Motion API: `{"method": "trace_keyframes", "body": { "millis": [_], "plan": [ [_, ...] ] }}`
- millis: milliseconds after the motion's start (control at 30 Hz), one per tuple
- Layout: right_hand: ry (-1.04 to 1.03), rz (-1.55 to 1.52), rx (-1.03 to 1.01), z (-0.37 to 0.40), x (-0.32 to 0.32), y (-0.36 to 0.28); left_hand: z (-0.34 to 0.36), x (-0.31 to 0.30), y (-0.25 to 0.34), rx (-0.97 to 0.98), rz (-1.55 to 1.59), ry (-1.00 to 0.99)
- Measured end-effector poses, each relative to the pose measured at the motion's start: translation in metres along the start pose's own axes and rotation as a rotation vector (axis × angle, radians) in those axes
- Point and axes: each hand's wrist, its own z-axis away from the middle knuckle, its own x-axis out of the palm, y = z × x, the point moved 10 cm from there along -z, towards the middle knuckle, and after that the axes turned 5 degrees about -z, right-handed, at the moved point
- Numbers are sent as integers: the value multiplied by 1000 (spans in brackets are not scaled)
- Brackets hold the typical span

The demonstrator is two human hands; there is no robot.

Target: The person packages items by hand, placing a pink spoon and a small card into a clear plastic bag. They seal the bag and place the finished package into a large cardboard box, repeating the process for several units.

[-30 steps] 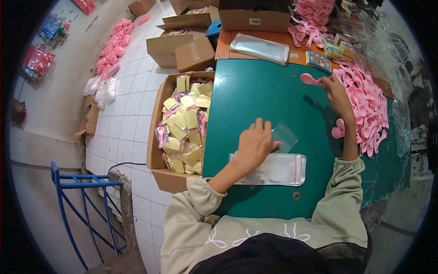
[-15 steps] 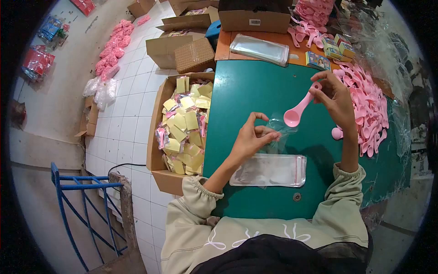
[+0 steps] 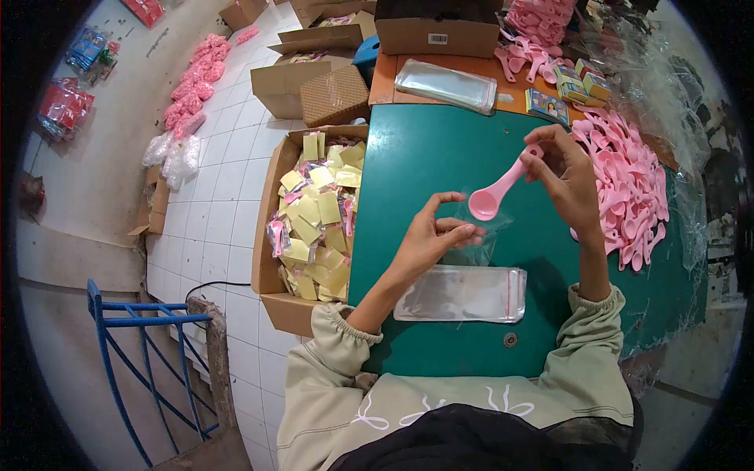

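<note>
Pinched by the handle end, a pink measuring spoon hangs from my right hand, its bowl pointing left. My left hand holds a clear plastic bag between thumb and fingers, and the spoon's bowl overlaps the bag's upper part in this view. Below my hands, a stack of clear plastic bags lies on the green tabletop. To the right of my right hand spreads a large heap of pink spoons.
A cardboard box of packed spoons with yellow cards stands left of the table. At the back lie another bag stack, small card packs and a brown box. A blue metal frame stands at lower left.
My right hand has moved left with the spoon, bringing the bowl over the bag. My left hand has stayed nearly in place.
</note>
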Motion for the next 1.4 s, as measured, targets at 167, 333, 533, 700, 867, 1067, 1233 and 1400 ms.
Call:
{"method": "trace_keyframes", "body": {
  "millis": [167, 333, 533, 700, 867, 1067, 1233, 1400],
  "plan": [
    [-101, 19, 4, 3, 17, -2, 0, -1, -1, -3, -8, 2],
    [-165, -39, 60, 7, 34, 8, 1, 2, 5, 49, 12, 3],
    [-177, -134, 93, 8, 36, 8, 2, -1, -5, -47, 47, -83],
    [-162, -132, 71, 10, 36, 1, 8, 2, 9, -65, -10, -88],
    [-465, 50, -388, 19, 66, -32, 5, -4, 32, 59, 44, -52],
    [-224, 337, -72, -94, -39, 81, 12, -12, 63, 198, 70, -17],
    [196, 1044, 122, -147, -182, 235, 18, -11, 68, 260, 184, -57],
    [321, 1004, 109, -136, -192, 235, 12, -14, 62, 272, 70, -39]
  ]
}}
